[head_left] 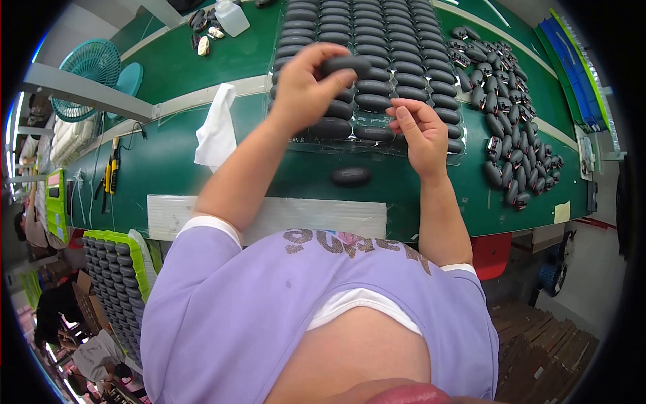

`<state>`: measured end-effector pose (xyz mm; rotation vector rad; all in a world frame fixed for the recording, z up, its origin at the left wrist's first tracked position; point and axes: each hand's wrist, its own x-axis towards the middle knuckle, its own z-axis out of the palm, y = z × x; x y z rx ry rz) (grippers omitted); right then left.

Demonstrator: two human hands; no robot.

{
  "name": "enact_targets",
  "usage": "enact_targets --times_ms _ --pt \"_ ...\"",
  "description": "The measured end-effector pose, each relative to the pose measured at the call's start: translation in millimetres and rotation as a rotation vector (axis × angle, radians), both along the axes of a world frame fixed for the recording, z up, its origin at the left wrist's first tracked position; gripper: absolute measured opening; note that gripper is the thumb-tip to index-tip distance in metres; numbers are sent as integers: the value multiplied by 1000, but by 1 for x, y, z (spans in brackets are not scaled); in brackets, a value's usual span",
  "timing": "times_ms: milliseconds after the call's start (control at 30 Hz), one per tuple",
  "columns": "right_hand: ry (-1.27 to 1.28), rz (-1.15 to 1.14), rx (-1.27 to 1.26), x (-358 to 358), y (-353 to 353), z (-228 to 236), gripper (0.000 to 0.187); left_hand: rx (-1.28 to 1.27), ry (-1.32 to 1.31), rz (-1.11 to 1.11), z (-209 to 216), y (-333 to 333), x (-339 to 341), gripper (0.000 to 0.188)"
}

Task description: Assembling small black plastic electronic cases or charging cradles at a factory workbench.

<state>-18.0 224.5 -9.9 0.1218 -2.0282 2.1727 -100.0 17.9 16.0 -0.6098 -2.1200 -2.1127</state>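
My left hand (306, 84) pinches a dark grey oval case (346, 65) between thumb and fingers, above the left columns of a clear plastic tray (444, 157). Rows of the same oval cases fill much of this tray. Over its near right part hovers my right hand (422, 131), fingers loosely curled and apart, with nothing visible in them. One more oval case (351, 176) lies by itself on the green table, just in front of the tray's near edge.
Many loose dark oval pieces (511, 135) are heaped right of the tray. A white cloth (217, 129) and yellow-handled pliers (112, 172) lie to the left. A white strip (323, 214) runs along the front edge. A teal fan (86, 77) and a plastic bottle (232, 18) stand farther off.
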Motion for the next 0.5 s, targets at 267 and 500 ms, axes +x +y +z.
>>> enact_targets --times_ms 267,500 --pt "58 -40 113 0 2 -2 17 -870 335 156 -19 -9 -98 34" --pt "116 -251 370 8 20 27 16 -1060 482 -7 -14 -30 -101 24"
